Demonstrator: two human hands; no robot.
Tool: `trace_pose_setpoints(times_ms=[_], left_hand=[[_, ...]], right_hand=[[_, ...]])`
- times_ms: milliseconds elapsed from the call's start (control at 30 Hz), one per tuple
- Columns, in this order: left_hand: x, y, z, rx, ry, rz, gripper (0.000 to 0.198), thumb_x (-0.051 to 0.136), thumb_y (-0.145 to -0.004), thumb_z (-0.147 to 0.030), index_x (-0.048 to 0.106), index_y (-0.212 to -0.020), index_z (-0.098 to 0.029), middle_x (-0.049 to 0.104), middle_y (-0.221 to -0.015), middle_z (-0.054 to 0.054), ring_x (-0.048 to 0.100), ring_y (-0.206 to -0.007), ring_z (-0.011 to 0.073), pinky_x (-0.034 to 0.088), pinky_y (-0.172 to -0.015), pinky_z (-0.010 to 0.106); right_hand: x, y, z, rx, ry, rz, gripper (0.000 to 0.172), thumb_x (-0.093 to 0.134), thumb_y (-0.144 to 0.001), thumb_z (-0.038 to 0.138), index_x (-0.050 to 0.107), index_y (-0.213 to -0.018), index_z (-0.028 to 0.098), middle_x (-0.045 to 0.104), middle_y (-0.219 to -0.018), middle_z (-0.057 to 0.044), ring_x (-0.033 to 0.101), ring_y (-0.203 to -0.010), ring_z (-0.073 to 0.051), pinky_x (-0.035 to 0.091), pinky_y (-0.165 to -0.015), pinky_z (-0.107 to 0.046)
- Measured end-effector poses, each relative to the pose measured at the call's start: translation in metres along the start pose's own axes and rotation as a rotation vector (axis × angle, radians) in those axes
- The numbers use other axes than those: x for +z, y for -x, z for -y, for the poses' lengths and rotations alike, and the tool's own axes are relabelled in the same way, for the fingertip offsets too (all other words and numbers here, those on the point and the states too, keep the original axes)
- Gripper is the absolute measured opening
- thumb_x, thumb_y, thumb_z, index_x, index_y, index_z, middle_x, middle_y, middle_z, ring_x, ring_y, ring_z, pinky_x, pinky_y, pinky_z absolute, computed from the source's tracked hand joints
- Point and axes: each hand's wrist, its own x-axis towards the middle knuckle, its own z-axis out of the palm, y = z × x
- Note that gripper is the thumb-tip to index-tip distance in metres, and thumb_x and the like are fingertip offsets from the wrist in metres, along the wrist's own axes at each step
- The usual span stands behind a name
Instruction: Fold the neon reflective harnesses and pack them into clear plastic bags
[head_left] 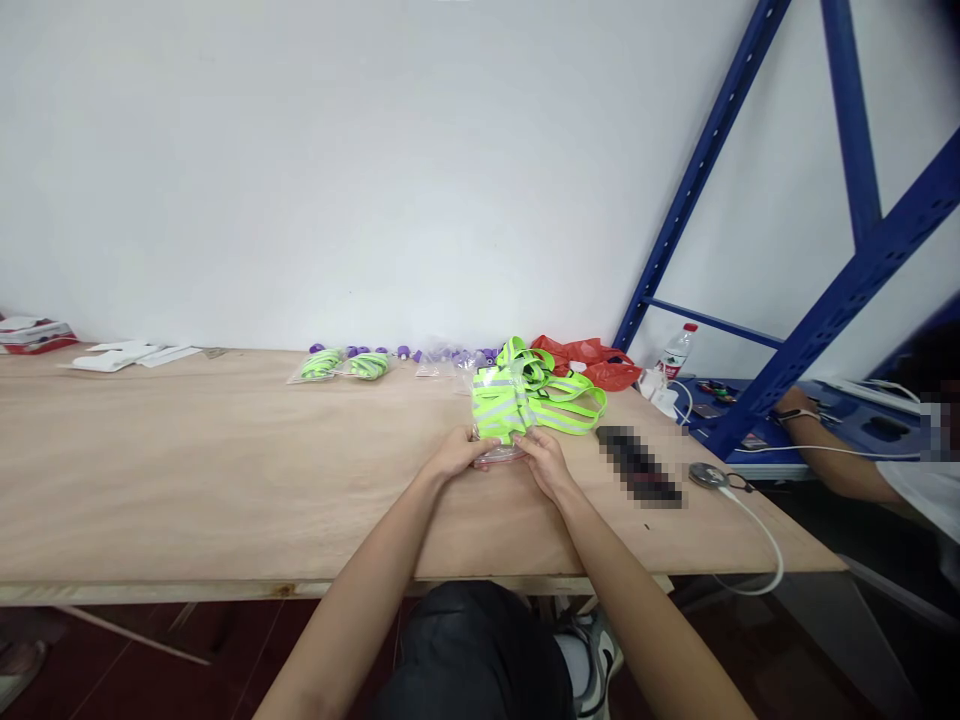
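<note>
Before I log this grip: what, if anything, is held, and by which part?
A clear plastic bag, neon-green straps showing through it, gripped at its near end by the left hand and right hand, one each side.

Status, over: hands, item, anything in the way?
Left hand and right hand gripping clear bag, near edge. Bright-green straps show through it, loops spread right. Red plastic behind, apart from both hands.

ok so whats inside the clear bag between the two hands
Inside the clear bag, held by the left hand and right hand, are folded neon-green straps with pale grey stripes. The upper layers hide whatever lies beneath them.
</note>
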Motion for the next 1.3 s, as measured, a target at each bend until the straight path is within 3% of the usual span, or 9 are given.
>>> trace_pose_setpoints(times_ms=[167,433,667,833,1000,1200,1300], left_hand=[[0.001,0.003,-0.002,0.003,-0.03,0.099,0.041,0.086,-0.063,-0.041,0.076,-0.091,-0.013,0.072,-0.08,0.007,0.058,-0.06,0.0144,0.045,-0.053,0.024],[-0.002,0.001,0.003,0.036,-0.105,0.025,0.04,0.083,-0.066,-0.044,0.075,-0.088,-0.012,0.069,-0.074,0.004,0.049,-0.053,0.0091,0.042,-0.047,0.021],[0.0,-0.003,0.006,0.035,0.001,-0.034,0.055,0.085,-0.061,-0.046,0.072,-0.102,-0.012,0.072,-0.1,0.011,0.062,-0.078,0.0181,0.049,-0.059,0.025],[-0.001,-0.003,0.004,0.04,-0.046,-0.066,0.05,0.084,-0.059,-0.048,0.072,-0.09,-0.011,0.069,-0.082,0.007,0.054,-0.06,0.0117,0.04,-0.049,0.022],[-0.005,-0.001,0.005,0.04,-0.133,-0.045,0.046,0.079,-0.065,-0.055,0.067,-0.075,-0.012,0.053,-0.055,-0.003,0.037,-0.043,0.0056,0.025,-0.043,0.022],[-0.009,-0.001,0.006,0.028,-0.13,0.016,0.043,0.08,-0.065,-0.053,0.065,-0.071,-0.013,0.055,-0.056,-0.002,0.044,-0.047,0.0081,0.03,-0.046,0.022],[-0.01,-0.003,0.004,0.007,-0.051,-0.008,0.039,0.083,-0.064,-0.047,0.066,-0.069,-0.012,0.059,-0.057,0.0,0.048,-0.049,0.0089,0.033,-0.048,0.022]], right_hand=[[0.001,0.002,0.004,0.02,-0.023,-0.019,0.035,0.086,-0.059,0.043,0.067,-0.079,0.022,0.073,-0.086,-0.002,0.067,-0.085,-0.024,0.053,-0.078,-0.035],[0.002,0.001,0.004,0.025,-0.043,0.009,0.037,0.088,-0.059,0.041,0.07,-0.086,0.023,0.074,-0.094,-0.003,0.067,-0.094,-0.025,0.052,-0.083,-0.035],[0.002,0.001,0.006,0.066,-0.099,0.015,0.038,0.09,-0.057,0.039,0.071,-0.086,0.023,0.075,-0.093,-0.002,0.067,-0.091,-0.024,0.05,-0.083,-0.035],[0.001,0.0,0.003,0.053,-0.088,0.033,0.042,0.091,-0.055,0.038,0.068,-0.088,0.024,0.073,-0.09,0.0,0.067,-0.088,-0.022,0.051,-0.08,-0.034],[0.001,0.001,0.003,0.028,-0.036,0.018,0.039,0.09,-0.056,0.041,0.066,-0.081,0.022,0.073,-0.085,-0.001,0.067,-0.085,-0.023,0.052,-0.078,-0.034],[0.004,0.0,0.0,-0.019,0.009,0.039,0.043,0.085,-0.063,0.047,0.072,-0.096,0.022,0.075,-0.103,-0.006,0.068,-0.098,-0.027,0.052,-0.087,-0.037],[0.0,-0.004,-0.007,-0.034,0.019,-0.016,0.043,0.079,-0.07,0.053,0.071,-0.097,0.021,0.074,-0.103,-0.007,0.068,-0.096,-0.027,0.054,-0.082,-0.038]])
